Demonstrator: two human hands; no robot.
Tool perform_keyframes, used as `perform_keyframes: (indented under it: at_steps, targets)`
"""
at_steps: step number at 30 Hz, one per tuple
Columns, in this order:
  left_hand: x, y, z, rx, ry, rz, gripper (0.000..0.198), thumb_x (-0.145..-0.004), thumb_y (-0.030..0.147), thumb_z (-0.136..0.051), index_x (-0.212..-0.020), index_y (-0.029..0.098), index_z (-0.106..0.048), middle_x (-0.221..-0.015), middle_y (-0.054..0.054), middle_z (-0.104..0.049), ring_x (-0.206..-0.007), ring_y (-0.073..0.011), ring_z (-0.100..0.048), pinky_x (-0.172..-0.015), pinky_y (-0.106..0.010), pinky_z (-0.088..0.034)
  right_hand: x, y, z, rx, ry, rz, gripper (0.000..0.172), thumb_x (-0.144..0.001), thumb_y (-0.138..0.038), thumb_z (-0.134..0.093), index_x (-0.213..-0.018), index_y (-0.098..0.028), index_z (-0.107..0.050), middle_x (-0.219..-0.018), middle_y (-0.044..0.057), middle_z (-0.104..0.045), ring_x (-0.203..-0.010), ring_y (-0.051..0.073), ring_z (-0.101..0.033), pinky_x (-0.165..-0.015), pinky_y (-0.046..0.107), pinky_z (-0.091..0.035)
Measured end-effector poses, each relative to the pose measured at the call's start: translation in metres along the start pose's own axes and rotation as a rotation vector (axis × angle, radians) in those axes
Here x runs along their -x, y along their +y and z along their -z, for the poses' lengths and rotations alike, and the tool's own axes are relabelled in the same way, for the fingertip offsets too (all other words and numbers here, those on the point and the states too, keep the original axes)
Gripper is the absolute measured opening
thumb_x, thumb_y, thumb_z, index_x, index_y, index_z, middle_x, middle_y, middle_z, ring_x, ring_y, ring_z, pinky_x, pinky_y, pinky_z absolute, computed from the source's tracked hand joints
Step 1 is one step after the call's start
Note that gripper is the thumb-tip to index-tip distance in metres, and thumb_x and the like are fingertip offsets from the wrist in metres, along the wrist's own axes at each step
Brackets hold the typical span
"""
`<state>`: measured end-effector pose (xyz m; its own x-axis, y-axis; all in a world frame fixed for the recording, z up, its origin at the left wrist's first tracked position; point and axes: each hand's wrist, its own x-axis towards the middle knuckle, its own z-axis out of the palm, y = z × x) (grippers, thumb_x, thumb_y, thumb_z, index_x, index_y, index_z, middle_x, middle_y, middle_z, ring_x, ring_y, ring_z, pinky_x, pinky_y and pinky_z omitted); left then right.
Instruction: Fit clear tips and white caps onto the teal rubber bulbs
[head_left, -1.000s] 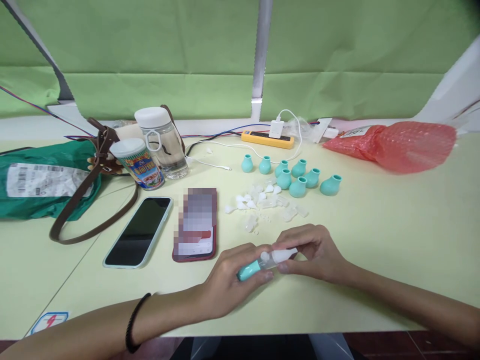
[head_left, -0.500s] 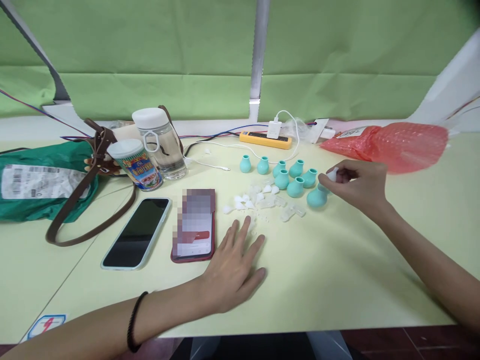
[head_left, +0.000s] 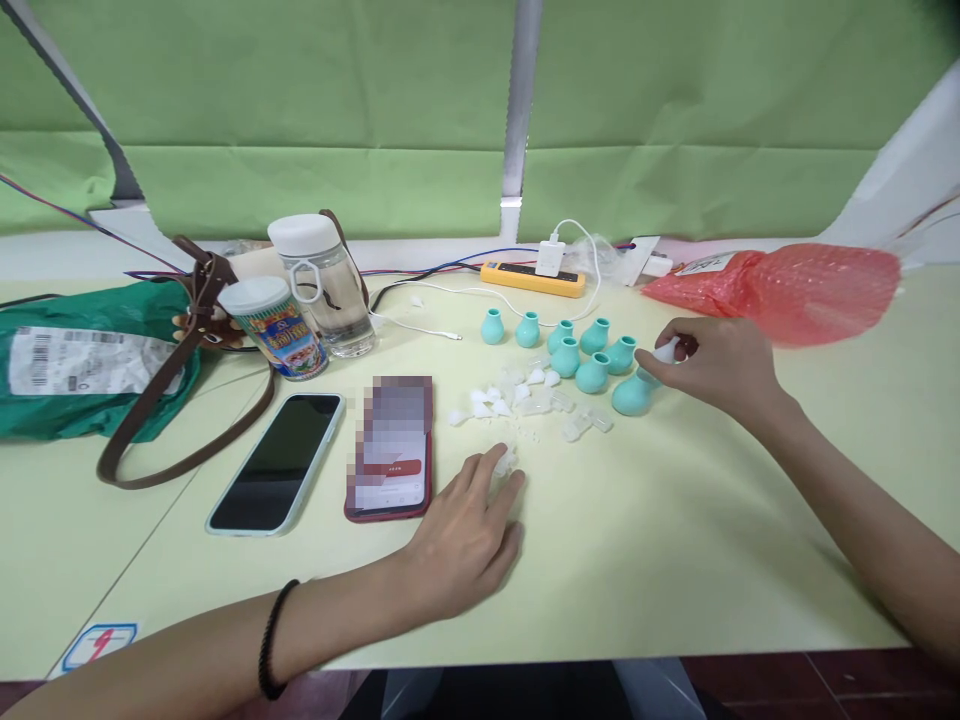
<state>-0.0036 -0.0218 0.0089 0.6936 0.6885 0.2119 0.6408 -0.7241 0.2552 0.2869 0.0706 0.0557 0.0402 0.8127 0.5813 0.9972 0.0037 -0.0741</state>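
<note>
My right hand (head_left: 712, 365) pinches a white plastic piece (head_left: 666, 350) between thumb and fingers. It is right above the neck of a teal rubber bulb (head_left: 632, 393), which lies tilted toward the hand; whether the two touch is hard to see. On the tabletop rests my left hand (head_left: 469, 530), its fingers apart and slightly bent. Its fingertips are at a little group of small translucent bits (head_left: 505, 461). Beyond it lie several white cone-shaped pieces (head_left: 500, 407) and clear plastic tubes (head_left: 577, 424). Several more teal bulbs (head_left: 592, 373) stand behind them.
Left of my left hand lie a red-cased phone (head_left: 390, 490) and a pale-cased phone (head_left: 277, 460). A noodle cup (head_left: 281, 335), water bottle (head_left: 330, 300) and green bag (head_left: 90, 390) stand farther left. At the back are a yellow power strip (head_left: 532, 279) and red plastic bag (head_left: 817, 290).
My left hand's fingers have drawn in and bent, with the fingertips now at the small translucent bits. My right hand stays nearly in place with the white piece at the teal bulb.
</note>
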Motion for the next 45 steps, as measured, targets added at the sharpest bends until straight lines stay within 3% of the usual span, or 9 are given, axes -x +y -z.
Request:
perform_keyframes:
  at_steps: [6,8,11,17,23,30,36,41,45]
  targets:
    - [0.002,-0.01,-0.012,-0.127,0.009,-0.048,0.032,-0.081,0.009,-0.031,-0.111,0.013,-0.041,-0.121,-0.017,-0.033,-0.101,-0.0283,-0.042,-0.066,-0.04,-0.049,0.012,-0.012,-0.006,0.02,0.506,0.497,0.014,-0.066,-0.03,-0.058,-0.069,-0.016,-0.059,-0.075,0.008,-0.058,-0.07,0.017,-0.049,-0.056,0.028,-0.038]
    - [0.002,-0.013,-0.013,-0.145,0.011,-0.038,0.028,-0.082,0.01,-0.029,-0.105,0.014,-0.045,-0.116,-0.016,-0.038,-0.094,-0.026,-0.046,-0.061,-0.038,-0.05,0.023,-0.025,-0.006,-0.091,0.451,0.697,0.004,-0.07,-0.021,-0.055,-0.071,-0.018,-0.057,-0.075,0.006,-0.058,-0.071,0.016,-0.049,-0.062,0.029,-0.04]
    - [0.002,-0.012,-0.01,-0.125,0.002,-0.021,0.027,-0.084,0.012,-0.027,-0.097,0.015,-0.05,-0.11,-0.013,-0.043,-0.086,-0.0229,-0.05,-0.057,-0.034,-0.049,0.04,-0.047,-0.008,-0.186,0.126,0.844,0.011,-0.076,-0.016,-0.047,-0.08,-0.018,-0.057,-0.082,0.007,-0.059,-0.077,0.017,-0.05,-0.061,0.028,-0.042]
    - [0.001,-0.01,-0.008,-0.16,0.04,-0.049,0.026,-0.082,0.008,-0.028,-0.096,0.014,-0.049,-0.103,-0.013,-0.046,-0.091,-0.025,-0.048,-0.053,-0.031,-0.05,0.054,-0.066,-0.02,-0.193,-0.129,0.775,0.028,-0.08,-0.027,-0.042,-0.102,-0.012,-0.053,-0.1,0.013,-0.056,-0.093,0.024,-0.046,-0.065,0.034,-0.044]
    - [0.002,-0.013,-0.014,-0.15,0.087,-0.039,0.026,-0.081,0.006,-0.032,-0.104,0.013,-0.042,-0.104,-0.014,-0.045,-0.089,-0.0231,-0.049,-0.054,-0.031,-0.052,0.061,-0.076,-0.025,-0.176,-0.202,0.742,0.03,-0.082,-0.033,-0.04,-0.103,-0.016,-0.053,-0.096,0.011,-0.053,-0.089,0.024,-0.044,-0.071,0.038,-0.037]
    - [0.0,-0.016,-0.016,-0.149,0.11,-0.053,0.026,-0.082,0.006,-0.031,-0.105,0.012,-0.041,-0.104,-0.013,-0.044,-0.089,-0.0213,-0.05,-0.061,-0.032,-0.053,0.059,-0.082,-0.029,-0.096,-0.215,0.613,0.041,-0.084,-0.036,-0.035,-0.121,-0.02,-0.039,-0.126,0.011,-0.036,-0.105,0.03,-0.033,-0.08,0.045,-0.03]
    - [0.0,-0.014,-0.014,-0.267,0.065,-0.083,0.028,-0.081,0.007,-0.035,-0.109,0.01,-0.039,-0.095,-0.013,-0.051,-0.087,-0.0234,-0.051,-0.059,-0.034,-0.053,0.05,-0.086,-0.039,-0.118,-0.265,0.605,0.033,-0.084,-0.028,-0.034,-0.114,-0.018,-0.045,-0.108,0.01,-0.051,-0.098,0.025,-0.04,-0.08,0.04,-0.028]
    - [-0.002,-0.011,-0.012,-0.277,0.066,-0.09,0.027,-0.082,0.011,-0.038,-0.109,0.01,-0.04,-0.092,-0.012,-0.053,-0.086,-0.0241,-0.052,-0.059,-0.035,-0.053,0.046,-0.083,-0.049,-0.212,-0.185,0.599,0.022,-0.082,-0.022,-0.041,-0.1,-0.018,-0.053,-0.089,0.007,-0.058,-0.09,0.022,-0.048,-0.08,0.042,-0.026]
    - [-0.005,-0.009,-0.005,-0.18,0.229,-0.078,0.03,-0.082,0.021,-0.042,-0.109,0.011,-0.037,-0.098,-0.016,-0.05,-0.089,-0.0248,-0.052,-0.059,-0.035,-0.053,0.049,-0.083,-0.038,-0.466,0.042,0.653,0.016,-0.078,-0.019,-0.048,-0.092,-0.02,-0.054,-0.085,0.005,-0.058,-0.083,0.017,-0.052,-0.083,0.042,-0.03]
